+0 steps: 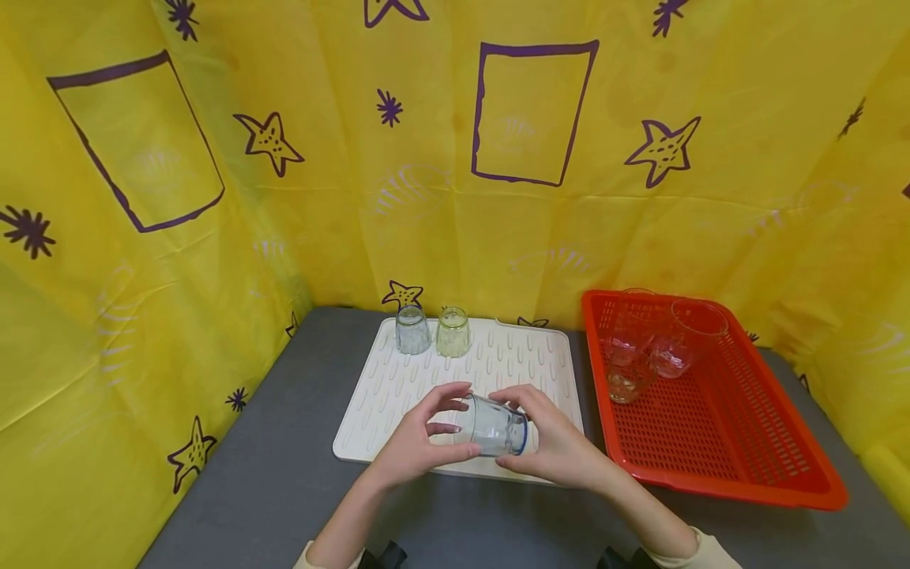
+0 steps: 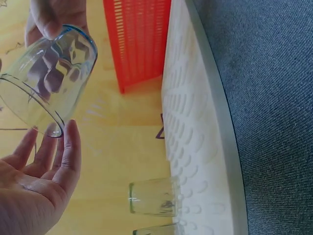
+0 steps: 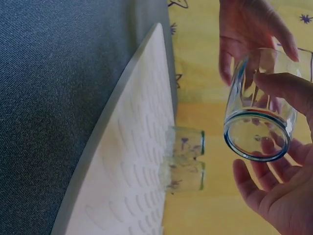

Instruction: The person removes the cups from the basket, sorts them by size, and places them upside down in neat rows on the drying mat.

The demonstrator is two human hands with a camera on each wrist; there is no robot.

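A clear drinking glass (image 1: pixel 490 427) with a bluish base is held tilted in the air between both hands, over the front of a white ridged drying mat (image 1: pixel 522 371). My left hand (image 1: pixel 425 444) is at its open mouth, fingertips and thumb on either side of the rim. Around the base end, my right hand (image 1: pixel 558 441) grips it; in the right wrist view the thumb lies along the glass wall (image 3: pixel 244 98). Two small glasses stand upside down at the mat's back left, one bluish (image 1: pixel 412 336) and one greenish (image 1: pixel 453 338).
To the right of the mat sits a red perforated plastic basket (image 1: pixel 718 450), with several clear glasses (image 1: pixel 626 383) in its back left part. A dark grey cloth (image 1: pixel 284 458) covers the table. Yellow patterned sheeting (image 1: pixel 426 221) hangs behind and at both sides.
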